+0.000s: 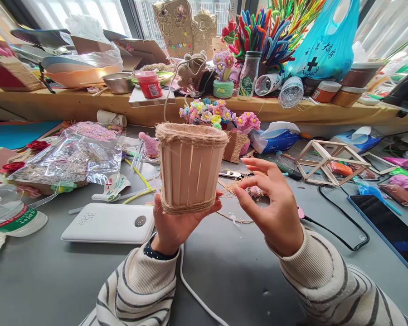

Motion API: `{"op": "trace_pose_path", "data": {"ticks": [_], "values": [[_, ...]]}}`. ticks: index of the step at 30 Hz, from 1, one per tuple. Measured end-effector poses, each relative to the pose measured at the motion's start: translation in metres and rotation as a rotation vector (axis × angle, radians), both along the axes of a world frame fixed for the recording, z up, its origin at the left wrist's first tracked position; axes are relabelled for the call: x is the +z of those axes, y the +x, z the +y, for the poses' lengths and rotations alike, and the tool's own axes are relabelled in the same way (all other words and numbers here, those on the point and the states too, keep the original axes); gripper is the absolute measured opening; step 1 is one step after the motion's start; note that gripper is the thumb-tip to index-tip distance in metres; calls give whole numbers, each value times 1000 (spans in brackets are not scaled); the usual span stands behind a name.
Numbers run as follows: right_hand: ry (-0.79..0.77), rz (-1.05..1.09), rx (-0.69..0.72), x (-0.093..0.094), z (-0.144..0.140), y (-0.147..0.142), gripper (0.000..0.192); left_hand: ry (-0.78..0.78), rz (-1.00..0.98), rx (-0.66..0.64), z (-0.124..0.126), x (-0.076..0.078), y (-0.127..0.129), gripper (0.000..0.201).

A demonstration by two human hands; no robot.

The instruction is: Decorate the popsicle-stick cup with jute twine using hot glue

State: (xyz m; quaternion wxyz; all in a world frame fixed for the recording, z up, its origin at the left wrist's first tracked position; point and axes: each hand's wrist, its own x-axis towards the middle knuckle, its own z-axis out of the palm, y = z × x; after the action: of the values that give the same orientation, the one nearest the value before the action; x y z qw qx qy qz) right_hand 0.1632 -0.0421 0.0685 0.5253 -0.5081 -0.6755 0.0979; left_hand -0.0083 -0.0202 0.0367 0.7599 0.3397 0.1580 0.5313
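Note:
A small basket (192, 174) made of upright flat wooden sticks, with twine wound round its rim and base, is held up above the grey table. My left hand (177, 228) grips it from below, with fingers round the bottom. To its right, my right hand (272, 203) is raised with its fingers apart, thumb and forefinger curved toward each other but not touching. Nothing shows in that hand, and it is clear of the basket. Behind it on the table lie scissors (233, 174), partly hidden. What the basket contains, if anything, cannot be seen.
A white power bank (109, 222) lies left, with a white cable (197, 290) running toward me. On the right are a wooden stick frame (329, 163), a black cable (340, 244) and a phone (391, 226). A crowded shelf (85, 106) holds pipe cleaners (265, 36) and a glass bottle (250, 77).

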Motion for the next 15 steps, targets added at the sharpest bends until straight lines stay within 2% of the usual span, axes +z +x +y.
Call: {"op": "trace_pose_path", "data": {"ticks": [5,15], "values": [[-14,35,1,0,-1,-2,5,-4,8,-2,0,0,0,68],[68,108,8,-4,-2,-8,3,-23,17,-13,0,-3,-3,73]]}}
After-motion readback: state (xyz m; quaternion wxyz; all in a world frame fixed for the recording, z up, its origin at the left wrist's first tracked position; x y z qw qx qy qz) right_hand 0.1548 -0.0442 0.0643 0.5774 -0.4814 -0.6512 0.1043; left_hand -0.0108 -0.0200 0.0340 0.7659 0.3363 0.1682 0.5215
